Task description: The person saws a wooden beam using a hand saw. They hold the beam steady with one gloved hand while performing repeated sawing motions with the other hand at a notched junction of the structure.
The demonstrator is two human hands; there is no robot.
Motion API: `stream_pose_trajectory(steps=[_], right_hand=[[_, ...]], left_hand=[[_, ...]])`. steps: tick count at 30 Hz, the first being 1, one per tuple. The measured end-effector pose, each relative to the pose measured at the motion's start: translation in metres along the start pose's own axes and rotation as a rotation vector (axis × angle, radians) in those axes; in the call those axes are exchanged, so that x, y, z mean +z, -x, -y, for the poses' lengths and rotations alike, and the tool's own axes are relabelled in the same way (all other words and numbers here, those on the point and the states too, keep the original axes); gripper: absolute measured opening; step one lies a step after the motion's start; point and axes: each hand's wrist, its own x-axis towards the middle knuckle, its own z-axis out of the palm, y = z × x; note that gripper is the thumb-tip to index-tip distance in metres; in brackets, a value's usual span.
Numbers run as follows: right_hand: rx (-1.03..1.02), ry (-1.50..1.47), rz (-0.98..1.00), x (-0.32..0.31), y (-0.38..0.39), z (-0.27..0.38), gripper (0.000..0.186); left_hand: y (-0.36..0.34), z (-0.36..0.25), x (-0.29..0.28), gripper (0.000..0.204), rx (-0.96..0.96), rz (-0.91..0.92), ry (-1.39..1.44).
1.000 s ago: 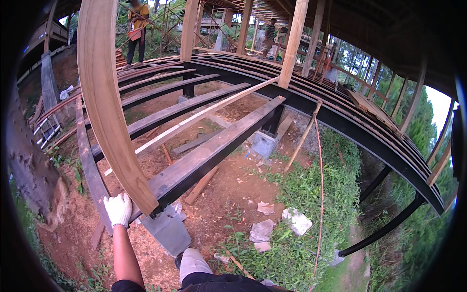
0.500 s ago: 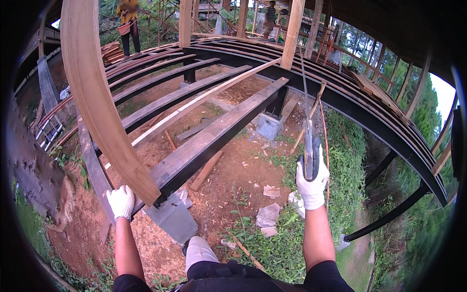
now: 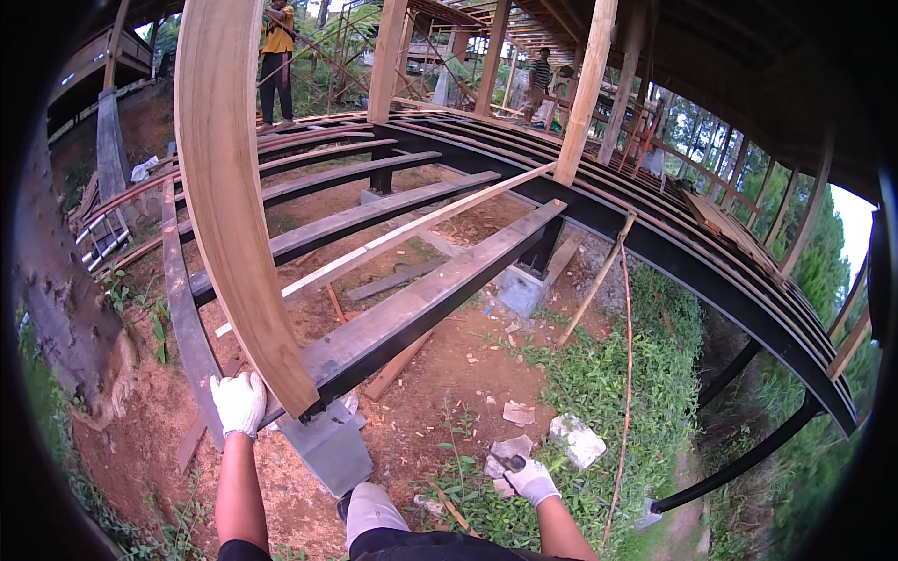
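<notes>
My left hand [image 3: 238, 402], in a white glove, grips the edge of a dark curved beam [image 3: 182, 309], right beside the foot of a tall, pale wooden post [image 3: 229, 206]. The post stands on the end of a long dark floor beam [image 3: 421, 299]. My right hand [image 3: 530, 479], also gloved, is low over the grass by my knee [image 3: 369, 510]. It is closed around the dark end of a tool [image 3: 510, 462], most of which is hidden.
Grey concrete footings [image 3: 327, 449] [image 3: 521, 290] carry the beams over red dirt. Pale stones [image 3: 575, 439] lie in the grass. A thin pole [image 3: 594, 280] leans on the black curved rim beam [image 3: 748, 309]. Two people [image 3: 276, 47] [image 3: 538, 79] stand far back.
My right hand came into view, lifted a long grey tool upright, then dropped low to the grass near my knee. The left hand stayed by the post's foot.
</notes>
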Motion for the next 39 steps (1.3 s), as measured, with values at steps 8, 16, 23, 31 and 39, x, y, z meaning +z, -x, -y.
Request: stream_pose_trajectory(steps=[8,16,23,31,39], right_hand=[[-0.078,0.274,0.737,0.256,0.042,-0.155,0.058],[-0.150,0.291,0.826,0.286,0.003,-0.202,0.060],[0.039,-0.634,0.062,0.213,-0.032,-0.085,0.031],[-0.318,-1.921,-0.376,0.004,-0.042,0.016,0.036],[-0.692,-1.708,-0.961,-0.169,0.050,0.057,0.062]], left_hand=[[-0.003,0.008,0.008,0.041,0.035,0.021,-0.077],[-0.001,0.015,-0.007,0.050,0.001,0.052,-0.023],[-0.012,-0.005,0.003,0.047,0.127,-0.015,-0.078],[-0.001,0.016,0.009,0.048,0.015,-0.009,-0.047],[-0.002,-0.003,0.001,0.044,0.022,0.057,-0.032]])
